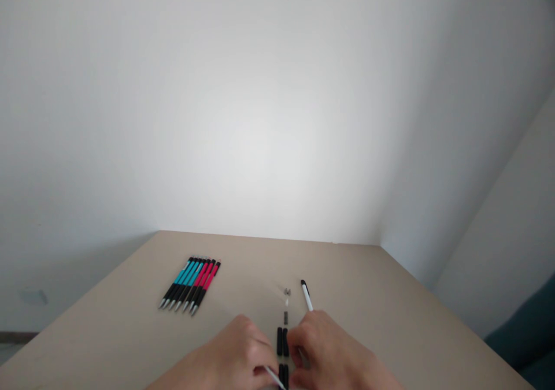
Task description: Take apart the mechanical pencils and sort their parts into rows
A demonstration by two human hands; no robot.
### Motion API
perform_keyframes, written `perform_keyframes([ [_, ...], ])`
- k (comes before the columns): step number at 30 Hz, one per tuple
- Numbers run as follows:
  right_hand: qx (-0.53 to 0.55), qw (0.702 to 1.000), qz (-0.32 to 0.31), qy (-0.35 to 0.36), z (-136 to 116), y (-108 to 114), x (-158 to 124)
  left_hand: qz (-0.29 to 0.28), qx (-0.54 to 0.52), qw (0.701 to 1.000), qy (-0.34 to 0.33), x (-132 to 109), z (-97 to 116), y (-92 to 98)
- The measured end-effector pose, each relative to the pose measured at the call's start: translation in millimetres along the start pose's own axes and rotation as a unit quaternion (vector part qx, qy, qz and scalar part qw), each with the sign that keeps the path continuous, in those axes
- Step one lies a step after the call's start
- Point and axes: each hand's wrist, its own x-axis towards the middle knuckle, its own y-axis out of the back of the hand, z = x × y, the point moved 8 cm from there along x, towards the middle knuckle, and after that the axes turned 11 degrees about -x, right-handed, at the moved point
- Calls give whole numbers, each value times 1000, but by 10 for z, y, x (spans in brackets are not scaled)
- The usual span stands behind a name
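A neat row of pens [191, 283] lies side by side on the left of the surface [130, 332], well apart from the hands, so it is out of the way. The left hand [234, 355] is curled, its fingers pinched on a thin white stick [273, 374], just beside the black tubes [282, 341] lined up between both hands — small bits [286, 304] lie past them. The right hand [329, 355] is curled by the black tubes, but I cannot tell if it holds one; a white pen [306, 295] lies past it, with bare room out to the right edge.
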Motion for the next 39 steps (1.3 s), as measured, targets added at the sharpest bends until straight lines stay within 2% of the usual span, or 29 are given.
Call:
perform_keyframes([
  [14, -5, 1000, 28, -7, 20, 94, -16, -10, -17, 1000, 16, -3, -24, 1],
  [35, -13, 1000, 7, -24, 39, 65, -4, -18, -11, 1000, 4, 7, -6, -43],
  [39, -18, 999, 9, -39, 52, 106, 0, -19, -20, 999, 21, -1, -27, 6],
])
